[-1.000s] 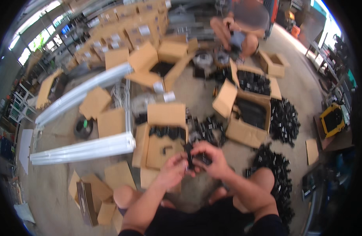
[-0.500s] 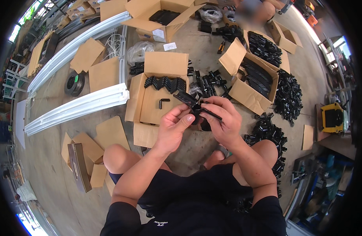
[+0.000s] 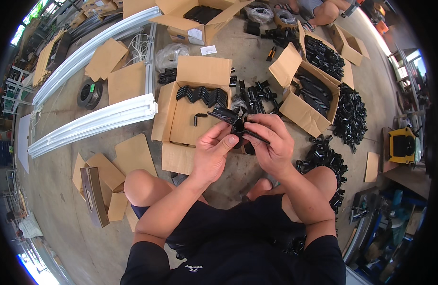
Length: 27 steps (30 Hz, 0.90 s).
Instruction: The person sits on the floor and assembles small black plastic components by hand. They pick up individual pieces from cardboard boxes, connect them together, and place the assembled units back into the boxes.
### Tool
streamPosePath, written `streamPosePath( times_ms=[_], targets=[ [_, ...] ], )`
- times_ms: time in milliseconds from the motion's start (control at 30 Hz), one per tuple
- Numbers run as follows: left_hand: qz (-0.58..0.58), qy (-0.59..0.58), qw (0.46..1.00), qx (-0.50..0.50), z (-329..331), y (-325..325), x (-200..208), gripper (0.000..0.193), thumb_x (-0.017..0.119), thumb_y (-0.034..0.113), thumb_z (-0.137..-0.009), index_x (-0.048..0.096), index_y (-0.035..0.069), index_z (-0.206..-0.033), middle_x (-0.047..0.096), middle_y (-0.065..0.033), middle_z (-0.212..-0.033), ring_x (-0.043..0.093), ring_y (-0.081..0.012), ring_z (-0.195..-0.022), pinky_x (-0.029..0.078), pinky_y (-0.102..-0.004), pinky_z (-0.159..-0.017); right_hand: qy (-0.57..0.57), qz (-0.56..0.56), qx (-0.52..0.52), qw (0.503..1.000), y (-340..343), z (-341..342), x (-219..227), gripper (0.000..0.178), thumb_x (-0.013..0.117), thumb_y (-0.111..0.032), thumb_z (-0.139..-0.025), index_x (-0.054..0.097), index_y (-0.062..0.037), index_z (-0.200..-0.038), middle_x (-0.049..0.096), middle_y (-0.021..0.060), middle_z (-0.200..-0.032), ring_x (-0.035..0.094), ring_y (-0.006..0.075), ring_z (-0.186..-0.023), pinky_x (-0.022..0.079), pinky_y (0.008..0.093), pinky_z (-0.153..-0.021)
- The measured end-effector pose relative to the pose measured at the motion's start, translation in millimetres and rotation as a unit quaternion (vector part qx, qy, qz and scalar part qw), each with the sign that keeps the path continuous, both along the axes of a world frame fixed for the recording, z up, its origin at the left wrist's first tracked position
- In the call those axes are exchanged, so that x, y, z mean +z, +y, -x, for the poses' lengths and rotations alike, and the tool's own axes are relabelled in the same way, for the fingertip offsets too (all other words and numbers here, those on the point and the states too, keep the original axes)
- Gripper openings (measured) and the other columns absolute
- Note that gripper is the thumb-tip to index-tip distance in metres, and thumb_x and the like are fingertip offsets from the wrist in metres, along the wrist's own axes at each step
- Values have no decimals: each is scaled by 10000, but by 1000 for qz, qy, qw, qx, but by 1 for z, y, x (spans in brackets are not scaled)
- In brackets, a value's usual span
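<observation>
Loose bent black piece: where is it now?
In the head view, the bent piece lies left of centre inside the open box, below the black zigzag row and up-left of the left hand.

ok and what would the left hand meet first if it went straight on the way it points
The left hand would first meet the black part it holds. Beyond that, the line seems to run toward the loose black pieces on the floor, though depth is unclear.

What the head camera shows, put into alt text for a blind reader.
A person's left hand and right hand hold a black part near an open cardboard box with black pieces inside; heaped black parts lie at right, white rails at left.
</observation>
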<state>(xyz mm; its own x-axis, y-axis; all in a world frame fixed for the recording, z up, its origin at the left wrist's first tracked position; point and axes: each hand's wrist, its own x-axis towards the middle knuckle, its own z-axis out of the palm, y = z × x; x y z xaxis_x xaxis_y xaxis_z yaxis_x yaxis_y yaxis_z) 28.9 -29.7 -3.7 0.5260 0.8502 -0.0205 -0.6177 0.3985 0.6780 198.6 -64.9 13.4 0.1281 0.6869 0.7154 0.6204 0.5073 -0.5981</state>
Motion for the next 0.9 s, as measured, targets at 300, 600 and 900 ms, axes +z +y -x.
streamPosePath(
  times_ms=[300,600,900],
  targets=[
    [12,25,999,-27,-1,1,2,404,672,48,-1007,569,-67,-1381,701,-135,-1253,682,-185,-1123,584,-368,-971,34,17,-13,999,-5,0,-5,317,848,-25,-778,769,-53,-1084,715,133,-1039,712,256,-879,570,323,-706],
    [-102,155,981,50,0,12,15,308,727,-28,-948,575,-22,-1216,729,-130,-1201,698,-147,-1063,562,-295,-930,157,155,123,968,-2,-21,11,523,833,-232,-870,661,-7,-1310,700,118,-1128,680,207,-947,543,331,-807],
    [-169,265,949,-38,1,14,1,296,734,-58,-927,579,-20,-1176,729,-97,-1115,687,-125,-1046,555,-269,-906,110,254,86,957,2,-21,8,302,796,-162,-886,711,33,-1100,675,138,-955,660,243,-839,525,332,-762]
  ],
)
